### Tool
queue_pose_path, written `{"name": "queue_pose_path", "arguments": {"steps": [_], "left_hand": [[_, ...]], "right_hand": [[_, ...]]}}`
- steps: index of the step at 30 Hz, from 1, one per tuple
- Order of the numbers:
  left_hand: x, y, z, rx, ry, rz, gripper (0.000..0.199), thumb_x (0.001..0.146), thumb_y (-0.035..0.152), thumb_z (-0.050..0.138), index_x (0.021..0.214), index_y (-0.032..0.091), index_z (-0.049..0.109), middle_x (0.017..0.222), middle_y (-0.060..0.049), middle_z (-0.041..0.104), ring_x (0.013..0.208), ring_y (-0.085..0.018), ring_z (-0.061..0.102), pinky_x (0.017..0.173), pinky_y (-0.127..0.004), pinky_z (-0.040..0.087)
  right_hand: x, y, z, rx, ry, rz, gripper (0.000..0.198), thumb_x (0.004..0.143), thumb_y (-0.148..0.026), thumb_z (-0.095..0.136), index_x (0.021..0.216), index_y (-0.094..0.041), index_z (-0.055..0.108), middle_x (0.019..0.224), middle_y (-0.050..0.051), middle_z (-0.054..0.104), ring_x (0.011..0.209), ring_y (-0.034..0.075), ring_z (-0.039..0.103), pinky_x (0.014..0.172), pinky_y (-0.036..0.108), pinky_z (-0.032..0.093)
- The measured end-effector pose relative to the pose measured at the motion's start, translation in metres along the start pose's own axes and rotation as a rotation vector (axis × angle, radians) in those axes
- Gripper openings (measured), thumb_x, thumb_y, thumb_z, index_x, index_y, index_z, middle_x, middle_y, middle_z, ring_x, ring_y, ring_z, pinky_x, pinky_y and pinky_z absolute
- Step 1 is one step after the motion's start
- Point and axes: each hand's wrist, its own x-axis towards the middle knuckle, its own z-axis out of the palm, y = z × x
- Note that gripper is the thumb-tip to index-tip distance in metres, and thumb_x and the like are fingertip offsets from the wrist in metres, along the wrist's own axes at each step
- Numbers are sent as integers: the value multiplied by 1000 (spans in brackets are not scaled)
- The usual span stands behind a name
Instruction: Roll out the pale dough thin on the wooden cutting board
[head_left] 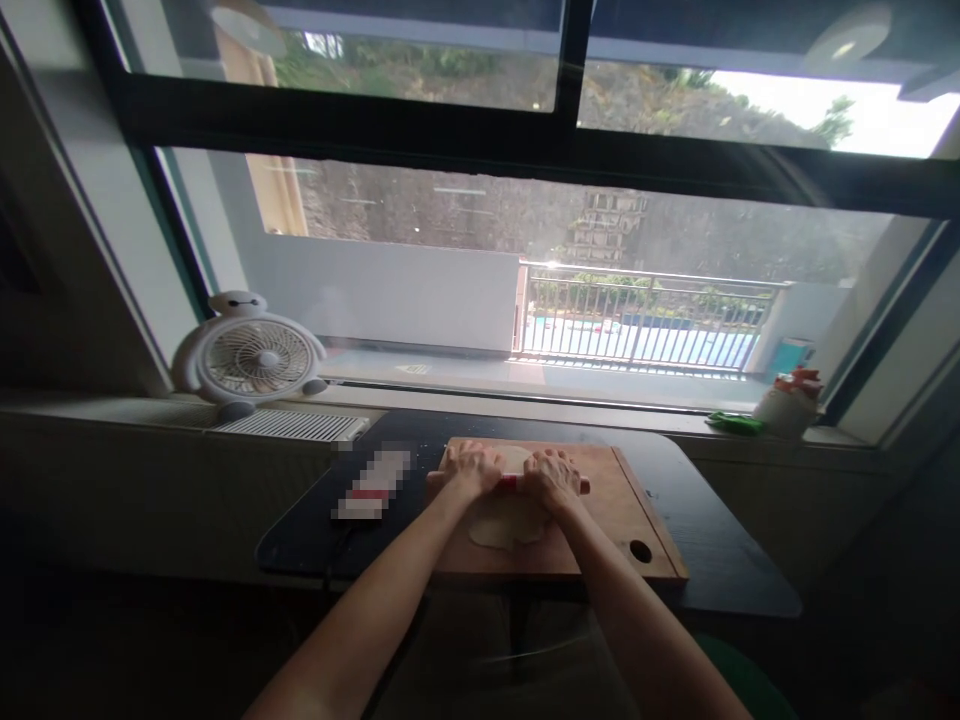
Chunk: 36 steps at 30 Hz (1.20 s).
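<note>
Dough (508,528): pale, flattened, uneven near edge, flat on left half of cutting board (611,510). Rolling pin (511,483): wood-coloured, red patch mid-length, lying across dough, roughly parallel to board's near edge; dough visible both sides of it.

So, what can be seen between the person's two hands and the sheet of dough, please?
The rolling pin lies there: in the head view, the left hand and right hand rest on it, and it lies across the dough.
</note>
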Motion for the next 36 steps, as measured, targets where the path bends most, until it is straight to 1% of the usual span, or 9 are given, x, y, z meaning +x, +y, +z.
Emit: {"name": "queue_pose_path", "arguments": {"steps": [2, 5, 10, 15, 19, 22, 27, 31, 36], "left_hand": [[16, -3, 3, 23, -10, -1, 43, 82, 46, 36, 89, 19, 68, 101, -11, 66, 104, -28, 53, 92, -43, 34], [36, -6, 6, 47, -10, -4, 40, 80, 45, 39, 90, 18, 67, 100, -12, 66, 104, -28, 53, 90, -42, 35], [53, -9, 7, 56, -15, -31, 39, 80, 42, 38, 94, 18, 66, 105, -13, 64, 106, -28, 52, 90, -43, 36], [49, -8, 5, 74, -18, -36, 39, 81, 41, 37, 97, 20, 65, 108, -11, 63, 107, -27, 51, 91, -41, 36], [35, -6, 1, 87, -5, -25, 40, 81, 42, 37, 93, 19, 66, 103, -12, 65, 103, -27, 54, 88, -41, 37], [22, -3, -2, 89, 14, -12, 42, 82, 44, 35, 92, 19, 68, 100, -12, 66, 101, -27, 55, 89, -41, 36], [9, 1, -1, 91, 37, -41, 45, 83, 44, 33, 92, 18, 69, 101, -12, 66, 103, -27, 53, 91, -41, 35], [13, 0, 1, 83, 33, -45, 43, 81, 44, 36, 92, 19, 69, 102, -11, 65, 103, -27, 53, 92, -41, 35], [29, -5, 4, 71, 55, -40, 40, 81, 42, 37, 96, 18, 66, 105, -11, 63, 106, -27, 50, 92, -42, 34]], "right_hand": [[15, 1, 2, 3, -33, 19, 38, 88, -33, 31, 97, -18, 64, 105, 11, 61, 98, 23, 51, 80, 32, 35], [35, 1, 5, 3, -60, 39, 37, 87, -33, 32, 97, -18, 64, 106, 11, 61, 100, 24, 51, 80, 33, 35], [57, 2, 9, 6, -93, 52, 34, 84, -30, 35, 98, -18, 64, 105, 12, 61, 100, 25, 51, 80, 33, 36], [53, 2, 10, 11, -94, 53, 38, 86, -33, 33, 100, -17, 64, 108, 13, 60, 103, 25, 50, 83, 34, 34], [36, 1, 6, 9, -68, 50, 38, 87, -32, 31, 99, -17, 64, 106, 12, 61, 102, 25, 50, 82, 34, 35], [22, 1, 3, 5, -53, 36, 38, 88, -33, 31, 99, -18, 63, 108, 12, 60, 103, 24, 49, 83, 34, 34], [7, 0, 2, 1, -34, 28, 38, 88, -32, 30, 102, -19, 62, 111, 11, 59, 104, 23, 48, 85, 34, 33], [11, 1, 3, 10, -29, 35, 36, 87, -32, 33, 98, -19, 64, 107, 11, 60, 101, 23, 49, 83, 33, 34], [31, 2, 9, 19, -5, 43, 37, 87, -34, 32, 97, -18, 64, 104, 11, 61, 101, 24, 49, 83, 35, 33]]}}
